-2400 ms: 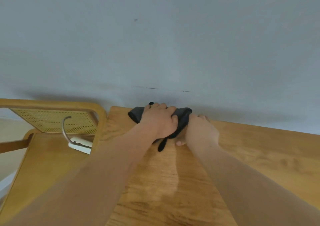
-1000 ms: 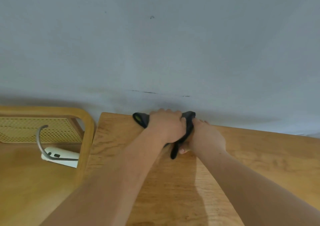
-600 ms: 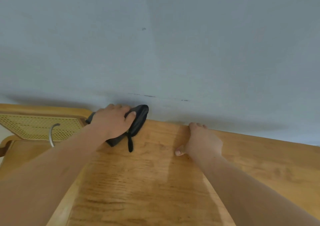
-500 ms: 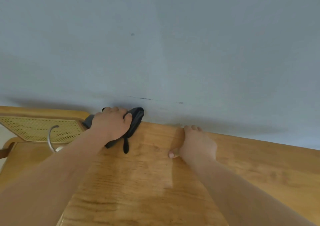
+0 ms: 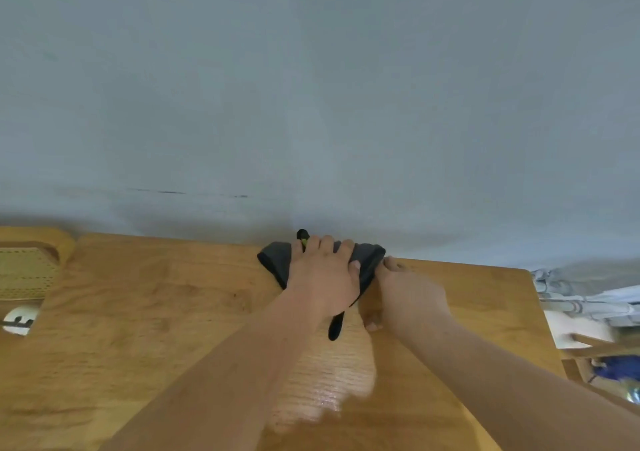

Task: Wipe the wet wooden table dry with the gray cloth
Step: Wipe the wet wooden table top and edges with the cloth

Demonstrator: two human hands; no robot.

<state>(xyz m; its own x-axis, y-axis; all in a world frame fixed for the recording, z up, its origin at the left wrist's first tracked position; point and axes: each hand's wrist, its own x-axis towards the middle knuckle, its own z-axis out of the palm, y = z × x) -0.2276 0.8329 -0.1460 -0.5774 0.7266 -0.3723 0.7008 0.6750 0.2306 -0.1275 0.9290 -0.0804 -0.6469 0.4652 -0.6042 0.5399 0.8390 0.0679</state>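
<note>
One gray cloth (image 5: 369, 261) lies bunched at the far edge of the one wooden table (image 5: 138, 312), against the wall (image 5: 311, 104). Two hands are in view. The left hand (image 5: 322, 277) presses down on the cloth, fingers laid straight across it and thumb on top, not curled round it. The right hand (image 5: 412, 295) rests palm down on the wood just right of it, fingers relaxed, holding nothing, tips touching the cloth's right end. One shiny wet patch (image 5: 329, 381) sits nearer, between the forearms. A small black tip (image 5: 302, 234) beyond the left fingers may be part of the cloth. One cane chair back (image 5: 24, 270) stands far left
</note>
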